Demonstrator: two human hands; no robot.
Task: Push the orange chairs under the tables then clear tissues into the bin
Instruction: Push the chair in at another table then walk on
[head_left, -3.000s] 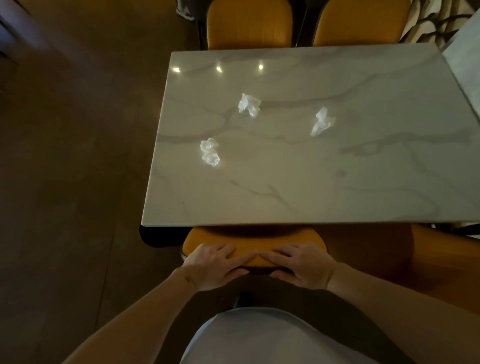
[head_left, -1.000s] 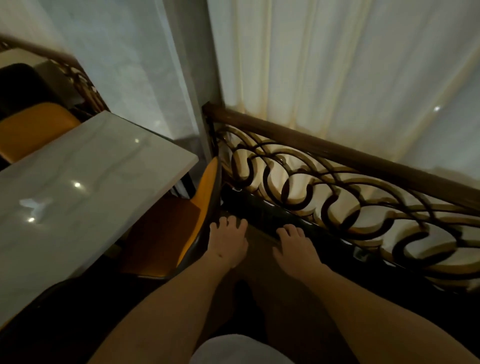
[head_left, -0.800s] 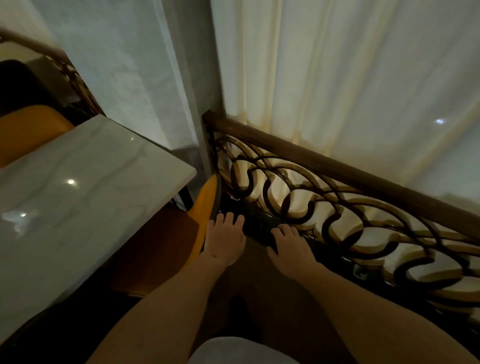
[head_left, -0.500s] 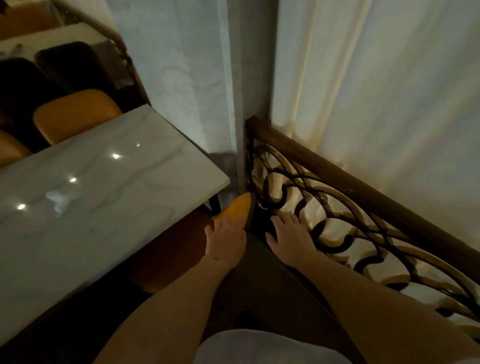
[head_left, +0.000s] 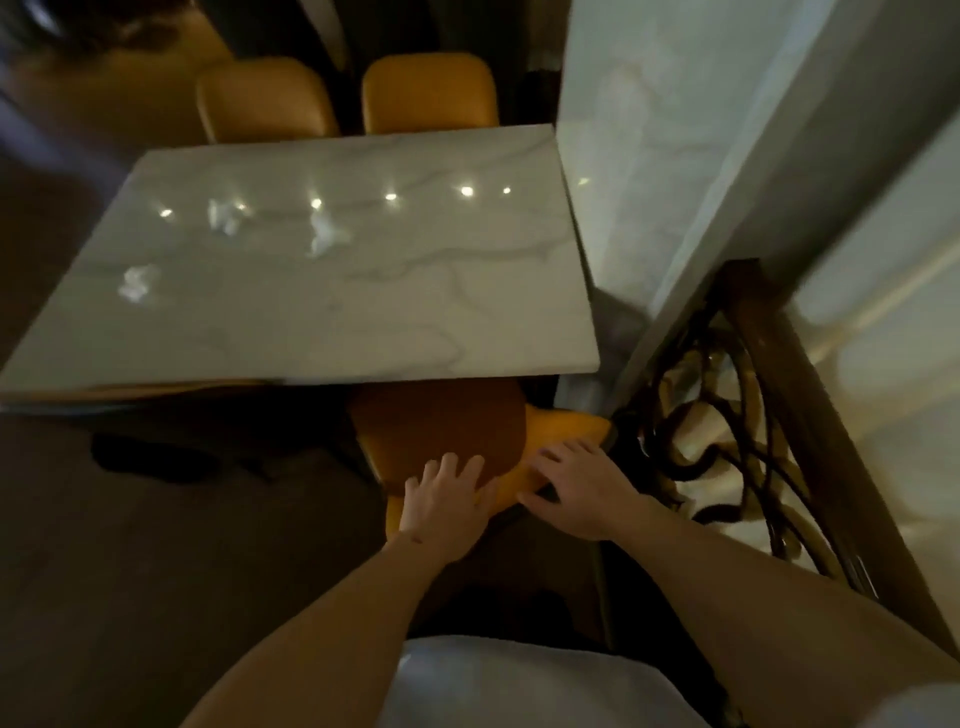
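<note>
Your left hand (head_left: 444, 501) and right hand (head_left: 582, 488) rest on the near chair (head_left: 441, 431), before the table (head_left: 467, 291). Three tissues (head_left: 324, 236) lie on its left half; two chairs (head_left: 428, 93) stand behind; railing (head_left: 789, 395) right.

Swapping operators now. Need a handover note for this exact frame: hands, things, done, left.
Left hand: flat on the back of the near orange chair, fingers spread, not gripping.
Right hand: flat on the same chair's back, nearer the railing.
Chair: seat partly under the marble table, turned at an angle, back sticking out.
Far side: two orange chairs against the table edge.
Three tissues lie on the tabletop, untouched.
Left: straighten and push this chair in, then bin the tissues. No bin in view.
</note>
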